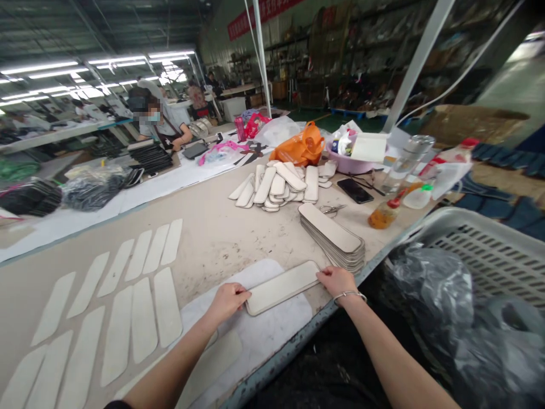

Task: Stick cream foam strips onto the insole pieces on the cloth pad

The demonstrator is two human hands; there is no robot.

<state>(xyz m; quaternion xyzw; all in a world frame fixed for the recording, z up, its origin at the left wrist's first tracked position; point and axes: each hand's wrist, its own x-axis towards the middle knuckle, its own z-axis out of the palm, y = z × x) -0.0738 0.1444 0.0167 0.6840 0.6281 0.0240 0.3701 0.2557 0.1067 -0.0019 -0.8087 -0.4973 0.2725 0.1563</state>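
Observation:
A long pale panel with rounded ends and a dark edge (283, 287) lies over a white sheet (272, 326) near the table's front edge. My left hand (230, 298) pinches its left end, while my right hand (338, 284), with a bracelet at the wrist, pinches the right end. Just beyond my right hand sits a neat stack of similar panels (332, 227). Flat pale strips (142, 318) are laid out in two rows at the left. A loose heap of smaller panels (276, 184) lies farther back.
Scissors (334, 209), a phone (355, 191) and an amber-filled bottle (385, 213) lie or stand beyond the stack. An orange bag (300, 146) and a purple basin (355, 163) are farther back. A grey crate (502, 244) borders the table at right. Another person (164, 128) works across at left.

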